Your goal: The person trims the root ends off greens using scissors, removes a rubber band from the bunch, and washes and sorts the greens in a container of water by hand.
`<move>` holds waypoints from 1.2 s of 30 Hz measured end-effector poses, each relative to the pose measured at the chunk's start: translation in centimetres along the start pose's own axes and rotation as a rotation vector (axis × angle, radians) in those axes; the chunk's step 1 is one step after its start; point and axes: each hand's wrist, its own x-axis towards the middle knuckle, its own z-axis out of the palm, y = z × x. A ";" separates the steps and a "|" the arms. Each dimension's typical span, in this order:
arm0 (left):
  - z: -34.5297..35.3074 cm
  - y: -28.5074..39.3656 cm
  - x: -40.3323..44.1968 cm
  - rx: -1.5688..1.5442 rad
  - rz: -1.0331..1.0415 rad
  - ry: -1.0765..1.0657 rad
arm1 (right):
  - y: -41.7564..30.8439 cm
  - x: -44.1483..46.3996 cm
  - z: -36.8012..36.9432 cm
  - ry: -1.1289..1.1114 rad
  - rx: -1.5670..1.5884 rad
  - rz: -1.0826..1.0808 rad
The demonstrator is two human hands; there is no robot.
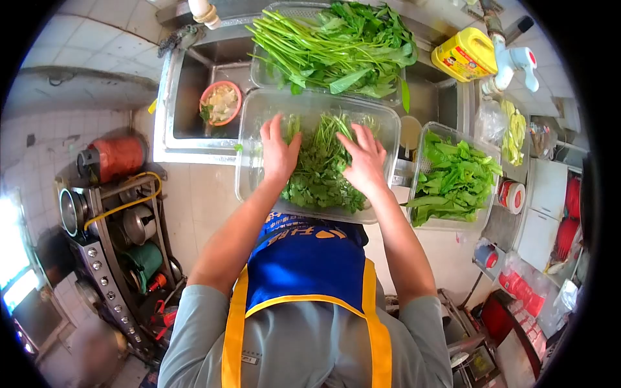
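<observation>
A clear plastic tub rests at the sink's front edge, close to my apron. Inside lies a bunch of leafy herbs that looks like coriander, stems toward the far side and leaves toward me. My left hand is over the tub's left part, fingers extended and apart beside a few pale green stems. On the other side, my right hand has its fingers spread against the right edge of the bunch. Neither hand is closed around anything I can see. Some fingertips are partly hidden among the stems.
Behind the tub, a basket holds long-stemmed greens. Cut lettuce-like leaves fill a container at right. A pink bowl of scraps sits in the left sink. A yellow jug stands beside a tap.
</observation>
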 end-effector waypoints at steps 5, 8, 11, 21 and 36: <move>-0.1 0.0 1.5 -0.099 -0.272 -0.451 | -1.3 0.3 -3.0 -0.163 0.203 0.016; -0.5 0.2 1.1 -0.624 -0.510 -0.540 | -1.2 0.8 -1.6 0.218 0.513 -0.023; -1.9 1.2 0.4 -0.819 -0.536 -0.591 | -1.8 1.5 0.3 0.016 1.019 0.197; -3.4 2.3 0.0 -0.573 -0.320 -0.542 | -2.4 1.9 2.7 -0.015 1.334 0.170; -5.8 4.8 -0.4 -0.509 -0.034 -0.632 | -4.9 -0.3 -2.4 0.131 1.304 0.013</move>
